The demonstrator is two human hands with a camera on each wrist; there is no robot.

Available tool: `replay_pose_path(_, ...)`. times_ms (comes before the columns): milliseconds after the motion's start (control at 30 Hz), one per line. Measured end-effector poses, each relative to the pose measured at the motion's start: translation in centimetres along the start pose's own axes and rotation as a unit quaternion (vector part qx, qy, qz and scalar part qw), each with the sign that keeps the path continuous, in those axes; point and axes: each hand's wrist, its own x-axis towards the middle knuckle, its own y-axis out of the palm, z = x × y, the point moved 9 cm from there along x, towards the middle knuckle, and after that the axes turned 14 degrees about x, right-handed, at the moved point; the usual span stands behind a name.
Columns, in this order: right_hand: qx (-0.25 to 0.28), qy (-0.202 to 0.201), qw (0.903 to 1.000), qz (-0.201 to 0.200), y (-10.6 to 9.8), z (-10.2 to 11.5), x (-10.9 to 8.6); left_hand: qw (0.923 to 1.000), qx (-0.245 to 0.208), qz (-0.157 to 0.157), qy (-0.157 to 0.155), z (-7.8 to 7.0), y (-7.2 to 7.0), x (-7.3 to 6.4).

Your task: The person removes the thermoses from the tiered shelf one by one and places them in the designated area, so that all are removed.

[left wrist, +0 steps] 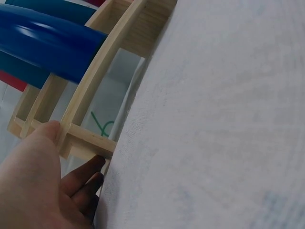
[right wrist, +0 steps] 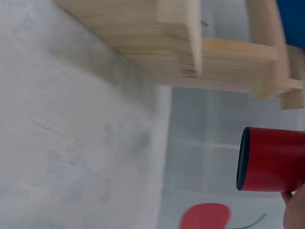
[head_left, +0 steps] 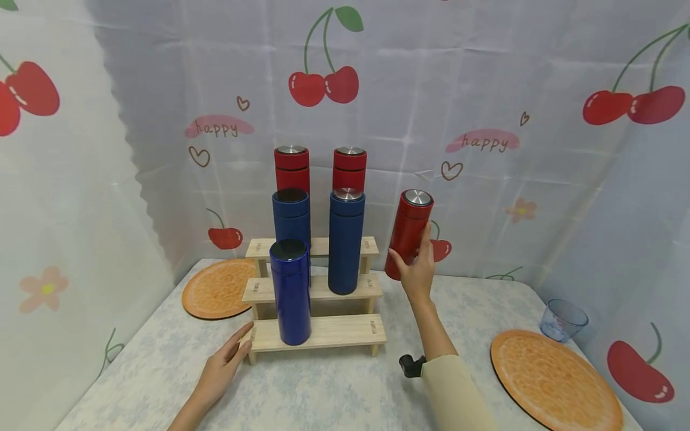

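A red thermos flask with a silver-topped lid is tilted in the air, right of the wooden stepped rack. My right hand grips it around its lower body; in the right wrist view the flask's dark base shows, while most of that hand is out of frame. My left hand holds the left end of the rack's lowest step, thumb against the wood and fingers beside the leg. On the rack stand a glossy blue flask in front, two matte blue flasks mid-step, and two red flasks on top.
A round orange mat lies behind the rack's left side, another round mat at the front right. A clear bluish glass stands near the right table edge. Cherry-printed curtains enclose the table's back and sides.
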Motion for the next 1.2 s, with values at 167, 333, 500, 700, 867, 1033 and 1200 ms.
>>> replay_pose_path(167, 0.005, 0.035, 0.9993, 0.010, 0.9, -3.2, -1.8, 1.0000, -0.005, 0.005, -0.007, 0.1, 0.0, 0.0)
replay_pose_path(333, 0.008, 0.062, 0.9980, 0.006, 1.1, -5.1, -3.6, 0.9996, -0.005, 0.016, -0.020, 0.3, 0.2, -0.1)
replay_pose_path(500, 0.015, 0.088, 0.9960, 0.010, 1.3, -6.2, -4.6, 0.9993, -0.013, 0.022, -0.029, 0.4, 0.3, -0.1)
replay_pose_path(700, -0.002, 0.119, 0.9926, 0.027, 1.3, -7.3, -5.6, 0.9991, -0.018, 0.023, -0.031, 0.6, 0.4, 0.2)
replay_pose_path(867, -0.014, 0.128, 0.9908, 0.041, 1.3, -7.8, -6.1, 0.9988, -0.022, 0.026, -0.034, 0.6, 0.5, 0.2)
replay_pose_path(1033, -0.017, 0.130, 0.9906, 0.039, 1.2, -8.1, -6.5, 0.9994, -0.015, 0.020, -0.024, 0.3, 0.3, 0.2)
replay_pose_path(1200, 0.012, 0.142, 0.9896, 0.021, 1.0, -7.9, -6.8, 0.9996, -0.016, 0.016, -0.018, 0.2, 0.2, 0.1)
